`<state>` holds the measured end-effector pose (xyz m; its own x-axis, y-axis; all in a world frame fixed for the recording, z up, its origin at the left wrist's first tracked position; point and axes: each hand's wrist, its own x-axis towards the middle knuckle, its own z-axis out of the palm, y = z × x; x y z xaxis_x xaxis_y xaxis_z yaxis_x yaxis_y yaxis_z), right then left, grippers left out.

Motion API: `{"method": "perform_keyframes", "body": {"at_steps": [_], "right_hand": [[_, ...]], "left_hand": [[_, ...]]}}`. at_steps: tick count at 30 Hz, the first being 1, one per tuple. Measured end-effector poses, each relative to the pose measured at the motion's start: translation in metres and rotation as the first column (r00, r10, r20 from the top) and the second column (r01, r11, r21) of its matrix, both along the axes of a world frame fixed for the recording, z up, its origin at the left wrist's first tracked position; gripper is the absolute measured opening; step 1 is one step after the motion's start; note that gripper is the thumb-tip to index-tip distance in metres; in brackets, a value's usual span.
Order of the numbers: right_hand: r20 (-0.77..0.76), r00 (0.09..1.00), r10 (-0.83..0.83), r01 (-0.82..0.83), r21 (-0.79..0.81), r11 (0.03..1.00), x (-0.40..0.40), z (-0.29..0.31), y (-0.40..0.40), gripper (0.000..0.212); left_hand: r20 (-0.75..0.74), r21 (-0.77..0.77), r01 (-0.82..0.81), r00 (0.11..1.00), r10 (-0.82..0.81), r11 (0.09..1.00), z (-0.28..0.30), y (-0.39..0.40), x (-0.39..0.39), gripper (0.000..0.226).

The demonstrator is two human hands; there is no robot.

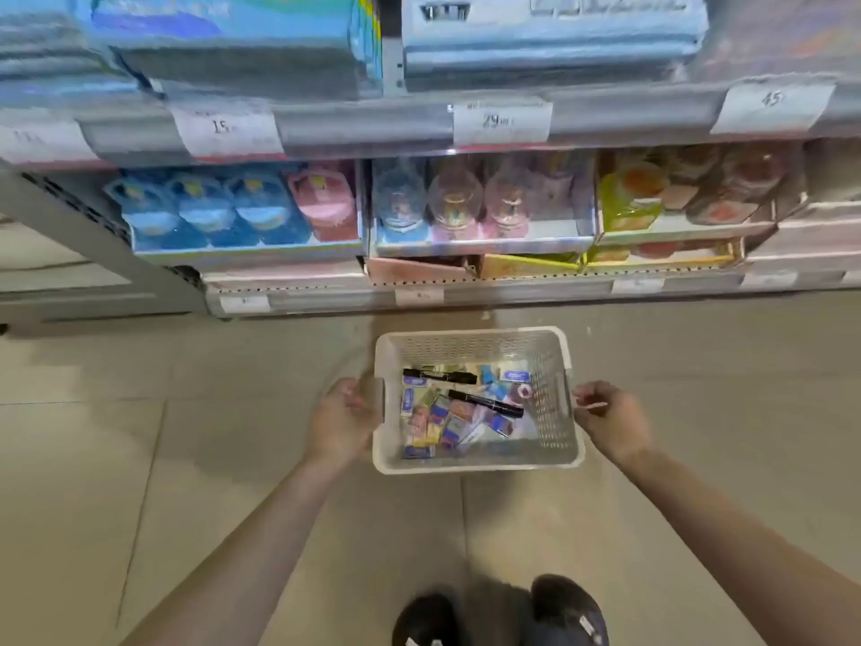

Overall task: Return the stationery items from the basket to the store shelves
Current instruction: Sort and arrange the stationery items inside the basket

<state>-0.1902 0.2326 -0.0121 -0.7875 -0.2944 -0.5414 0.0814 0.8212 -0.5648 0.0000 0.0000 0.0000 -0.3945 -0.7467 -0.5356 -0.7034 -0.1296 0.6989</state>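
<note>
A white perforated basket (pixel 554 398) sits low in front of me, above the tiled floor; I cannot tell whether it rests on the floor. Inside lie two black markers (pixel 440 376) (pixel 484 403) and several small colourful stationery packs (pixel 442 424), mostly blue, yellow and pink. My left hand (pixel 342 419) grips the basket's left handle, fingers curled round it. My right hand (pixel 610 419) holds the right handle with curled fingers. The store shelves (pixel 372 128) stand just beyond the basket.
The middle shelf holds blue and pink pouches (pixel 223 212), clear globe toys (pixel 454 198) and yellow-red boxed items (pixel 652 193). Price tags (pixel 501 121) line the shelf edge. Blue packs (pixel 233 35) fill the top shelf. My shoes (pixel 568 608) stand on the tiled floor below.
</note>
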Motion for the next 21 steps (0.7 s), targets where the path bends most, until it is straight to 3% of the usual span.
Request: {"method": "perform_keyframes", "body": {"at_steps": [3,6,8,11,14,21], "right_hand": [[-0.123,0.988,0.098,-0.091,0.067,0.994,-0.011,-0.044,-0.004,0.030],[-0.218,0.953,0.211,-0.193,0.104,0.976,-0.018,-0.072,-0.008,0.056],[-0.275,0.921,0.275,-0.254,0.111,0.961,-0.025,-0.086,-0.009,0.070],[-0.304,0.902,0.306,-0.291,0.096,0.952,-0.032,-0.108,-0.010,0.076],[-0.376,0.864,0.333,-0.330,0.076,0.941,-0.033,-0.122,-0.005,0.073],[-0.488,0.812,0.321,-0.357,0.020,0.934,-0.040,-0.135,0.004,0.071]], "left_hand": [[0.143,-0.120,0.176,0.977,-0.159,0.977,-0.033,-0.002,-0.006,0.025],[0.152,-0.106,0.255,0.959,-0.238,0.961,-0.072,-0.007,-0.010,0.073],[0.166,-0.130,0.328,0.938,-0.306,0.936,-0.091,-0.011,-0.014,0.088],[0.251,-0.289,0.464,0.881,-0.401,0.837,-0.113,-0.013,-0.018,0.089],[0.287,-0.420,0.482,0.874,-0.391,0.769,-0.130,-0.013,-0.014,0.085],[0.156,-0.522,0.367,0.929,-0.336,0.770,-0.145,-0.009,-0.010,0.075]]}}
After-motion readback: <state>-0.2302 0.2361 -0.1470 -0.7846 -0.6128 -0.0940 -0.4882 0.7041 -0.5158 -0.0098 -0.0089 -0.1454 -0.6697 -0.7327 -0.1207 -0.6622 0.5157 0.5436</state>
